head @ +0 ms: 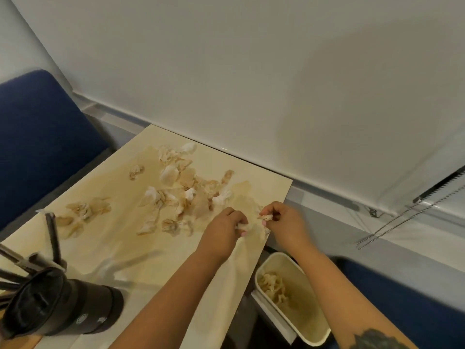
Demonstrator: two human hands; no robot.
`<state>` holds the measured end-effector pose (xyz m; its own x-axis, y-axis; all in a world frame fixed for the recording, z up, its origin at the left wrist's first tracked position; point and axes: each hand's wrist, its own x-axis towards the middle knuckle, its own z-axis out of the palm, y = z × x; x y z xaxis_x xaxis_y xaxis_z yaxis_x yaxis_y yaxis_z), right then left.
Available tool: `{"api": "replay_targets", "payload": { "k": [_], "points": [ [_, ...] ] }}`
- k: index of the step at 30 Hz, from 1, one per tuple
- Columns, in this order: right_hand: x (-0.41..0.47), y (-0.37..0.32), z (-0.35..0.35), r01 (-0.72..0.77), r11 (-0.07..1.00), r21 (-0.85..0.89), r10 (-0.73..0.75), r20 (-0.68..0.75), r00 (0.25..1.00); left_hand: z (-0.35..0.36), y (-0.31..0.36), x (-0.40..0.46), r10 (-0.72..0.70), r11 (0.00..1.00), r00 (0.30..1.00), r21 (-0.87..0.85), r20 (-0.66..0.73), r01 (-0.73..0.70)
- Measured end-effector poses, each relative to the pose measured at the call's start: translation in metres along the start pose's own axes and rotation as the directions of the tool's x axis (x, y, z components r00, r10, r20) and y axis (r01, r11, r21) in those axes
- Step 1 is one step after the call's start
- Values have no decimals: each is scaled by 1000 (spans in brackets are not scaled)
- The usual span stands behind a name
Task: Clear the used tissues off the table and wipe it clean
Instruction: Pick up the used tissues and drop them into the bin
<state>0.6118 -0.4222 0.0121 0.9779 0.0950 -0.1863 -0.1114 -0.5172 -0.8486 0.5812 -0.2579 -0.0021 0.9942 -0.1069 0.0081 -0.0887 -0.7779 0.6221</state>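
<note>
Tissues (181, 187), crumpled and stained tan, lie scattered over the far half of the table (120, 248), and we see them thickest toward the far right corner, with one small ball (136, 171) lying apart to the left and a flatter cluster (80, 212) near the left edge. The cream surface under them shows brownish smears.

Our left hand (224, 229) hovers near the right edge of the table, its fingers curled around a white wad (242, 226) of tissue. Our right hand (281, 220) sits just beside it, past the table's corner, pinching a small stained scrap (266, 217) between thumb and fingertips. The two hands are close, though we cannot tell whether the wad and the scrap are joined.

Below the right hand, off the table's right edge, stands a cream bin (312, 331) with used tissues (273, 285) already lying inside it.

At the near left corner of the table we see a dark cylindrical holder (63, 303) lying tilted, with dark sticks (52, 238) fanning out of its top.

Beyond the table runs a pale wall (251, 71). A blue seat back (37, 137) rises on the left, another blue seat (402, 298) shows on the right, and a beaded cord (407, 217) hangs slack along the right side.
</note>
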Motion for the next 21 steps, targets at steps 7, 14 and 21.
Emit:
{"api": "replay_targets", "payload": {
  "k": [7,14,21],
  "points": [
    [-41,64,-49,-149,972,-179,151,-5,989,68,46,7,117,989,953,51,280,-137],
    [-66,135,-50,-232,900,-368,248,-4,969,133,58,5,57,984,881,122,469,-128],
    [-69,165,-48,-279,852,-442,348,80,934,154,56,8,64,989,856,84,513,-124]
  ]
}}
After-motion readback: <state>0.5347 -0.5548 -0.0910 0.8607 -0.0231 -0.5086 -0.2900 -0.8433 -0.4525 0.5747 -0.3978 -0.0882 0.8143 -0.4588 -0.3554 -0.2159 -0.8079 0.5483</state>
